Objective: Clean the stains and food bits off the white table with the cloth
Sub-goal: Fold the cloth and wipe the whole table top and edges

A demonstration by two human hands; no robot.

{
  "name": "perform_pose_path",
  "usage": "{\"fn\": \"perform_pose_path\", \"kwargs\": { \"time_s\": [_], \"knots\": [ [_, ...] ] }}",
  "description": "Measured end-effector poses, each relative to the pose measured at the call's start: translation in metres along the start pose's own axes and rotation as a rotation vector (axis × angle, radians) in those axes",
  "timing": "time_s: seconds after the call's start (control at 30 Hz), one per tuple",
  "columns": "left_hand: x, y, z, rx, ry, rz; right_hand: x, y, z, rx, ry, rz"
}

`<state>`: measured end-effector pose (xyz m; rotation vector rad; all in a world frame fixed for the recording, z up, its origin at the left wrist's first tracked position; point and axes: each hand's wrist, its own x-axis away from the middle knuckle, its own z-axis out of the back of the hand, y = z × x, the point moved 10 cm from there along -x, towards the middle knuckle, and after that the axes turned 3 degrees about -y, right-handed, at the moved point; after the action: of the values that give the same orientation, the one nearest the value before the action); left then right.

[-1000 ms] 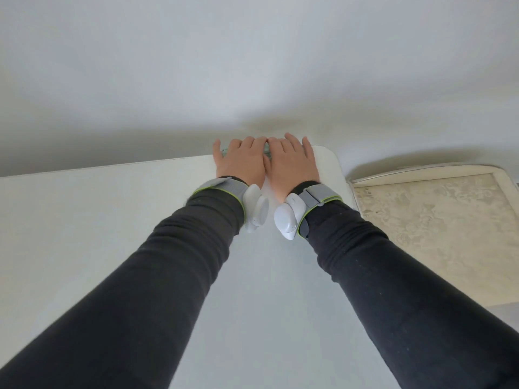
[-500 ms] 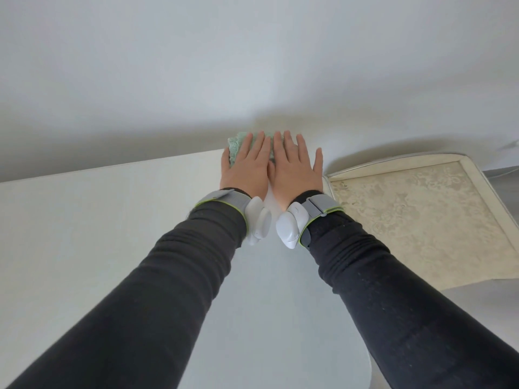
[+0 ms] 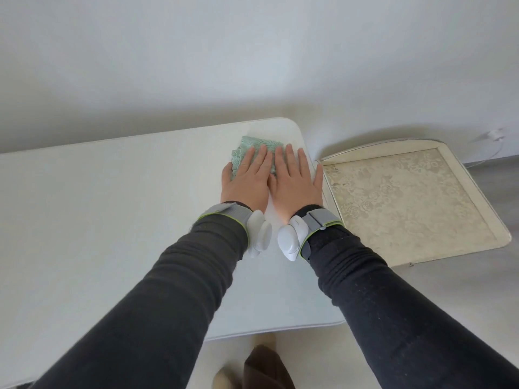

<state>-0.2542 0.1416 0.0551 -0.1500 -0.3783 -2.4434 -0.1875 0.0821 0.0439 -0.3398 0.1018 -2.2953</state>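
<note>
A pale green cloth lies flat on the white table, near its far right corner. My left hand and my right hand rest side by side, palms down with fingers stretched out, pressing on the cloth's near part. The hands hide most of the cloth; only its far edge and left side show. I see no stains or food bits on the visible tabletop. Both wrists carry grey straps with white devices.
A lower cream side table with a floral patterned top stands just right of the white table. A white wall runs behind both. The table's near right edge shows, with floor and a brown shoe below.
Both hands have slid toward me with the cloth, away from the far corner. More of the cloth shows past the fingertips. The view has tilted down, showing the table's near edge.
</note>
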Motion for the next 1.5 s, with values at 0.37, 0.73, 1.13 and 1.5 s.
{"fn": "perform_pose_path", "kwargs": {
  "time_s": [0.37, 0.73, 1.13, 1.5],
  "knots": [
    [0.05, 0.007, 0.036, 0.147, 0.212, 0.057, 0.054, 0.024, 0.03, -0.409, 0.279, 0.104],
    [0.007, -0.005, 0.036, -0.073, 0.058, 0.321, 0.042, 0.035, 0.04, -0.39, 0.291, 0.105],
    [-0.073, 0.114, 0.042, 0.77, 0.244, 0.253, -0.042, 0.155, 0.005, -1.443, -0.056, -0.219],
    [-0.165, 0.162, -0.095, 1.026, -0.036, 0.631, -0.113, 0.295, -0.039, -1.261, -0.112, -0.449]
  ]
}}
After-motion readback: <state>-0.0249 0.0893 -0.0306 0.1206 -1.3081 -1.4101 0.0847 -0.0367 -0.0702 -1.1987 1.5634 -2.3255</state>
